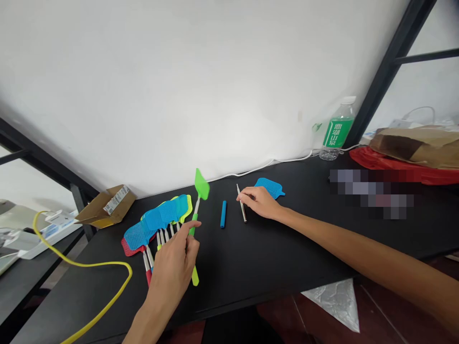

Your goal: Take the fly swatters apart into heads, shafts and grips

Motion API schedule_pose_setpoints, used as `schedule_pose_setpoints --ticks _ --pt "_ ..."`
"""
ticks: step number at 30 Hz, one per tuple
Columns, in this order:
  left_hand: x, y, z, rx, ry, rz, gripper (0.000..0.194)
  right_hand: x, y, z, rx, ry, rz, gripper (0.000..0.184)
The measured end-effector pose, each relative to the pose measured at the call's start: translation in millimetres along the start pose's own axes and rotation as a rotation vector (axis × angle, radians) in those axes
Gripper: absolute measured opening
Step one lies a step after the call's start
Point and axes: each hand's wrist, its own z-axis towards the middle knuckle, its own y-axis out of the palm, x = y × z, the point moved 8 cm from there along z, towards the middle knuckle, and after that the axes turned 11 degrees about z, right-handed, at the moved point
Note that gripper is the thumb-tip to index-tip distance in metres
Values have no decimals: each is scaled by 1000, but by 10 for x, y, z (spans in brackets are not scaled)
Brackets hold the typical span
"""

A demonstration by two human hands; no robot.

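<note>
Left hand (172, 270) has a green fly swatter (202, 185) gripped, fingers closed round its plastic handle, the flat mesh head tilted up off the table. Right hand (260, 202) is over a thin metal rod (242, 203), fingertips pinched on it, the lower end down by the black table (251, 267). Between the hands, a short blue tube (223, 214) lies on its side. Just past the right hand sits a blue swatter head (268, 187), waffled plastic mesh. Beside the left hand, a heap of swatters (158, 222) in blue, yellow and red, with metal stems fanning toward the hand. Further out, a torn cardboard box (105, 206), a looping yellow cable (82, 264), and a clear water bottle (337, 129) with a green label, standing behind a white cable (258, 167) along the wall.
</note>
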Motion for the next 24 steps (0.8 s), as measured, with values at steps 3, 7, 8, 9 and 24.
schedule_pose_setpoints --ticks 3,7,8,9,24 --pt "186 -71 68 140 34 -90 34 124 -7 6 13 140 275 40" --pt "615 69 165 159 249 -88 31 184 131 4 -96 261 669 59" --pt "710 120 182 158 310 -63 30 193 150 6 -105 279 728 61" --pt "780 173 202 154 359 -38 30 210 152 11 -94 295 768 62" --pt "283 492 983 -59 351 73 42 415 45 56 -9 378 687 52"
